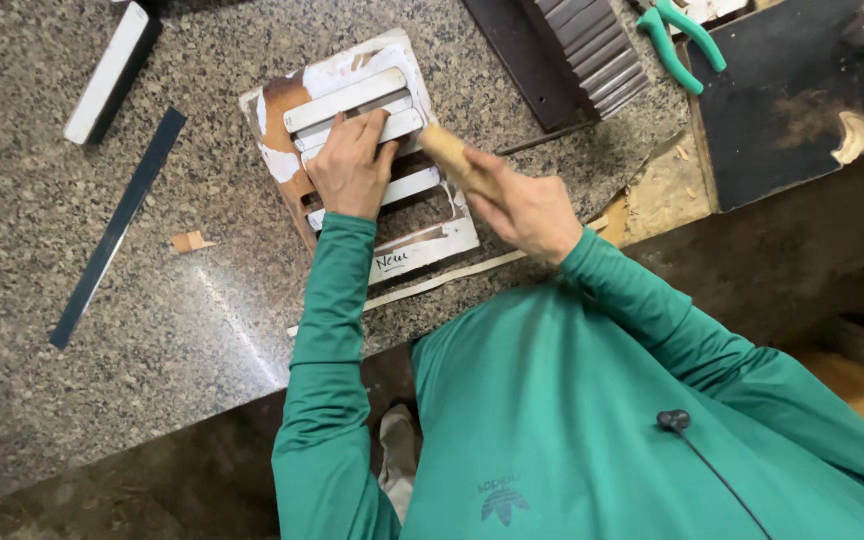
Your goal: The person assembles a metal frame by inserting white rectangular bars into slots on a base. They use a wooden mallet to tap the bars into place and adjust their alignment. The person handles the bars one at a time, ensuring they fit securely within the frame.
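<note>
Flat, left hand [352,170] presses slats [352,100]; right hand [527,210] grips wooden handle [452,158].

Single head view: you look steeply down over own chest at granite bench [152,300], close range, hands near frame centre

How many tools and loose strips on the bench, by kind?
Wooden handle, in right hand: 1
Green pliers: 1
Dark strip: 1
White bar: 1
Slotted board, under left hand: 1
Total: 5
</note>
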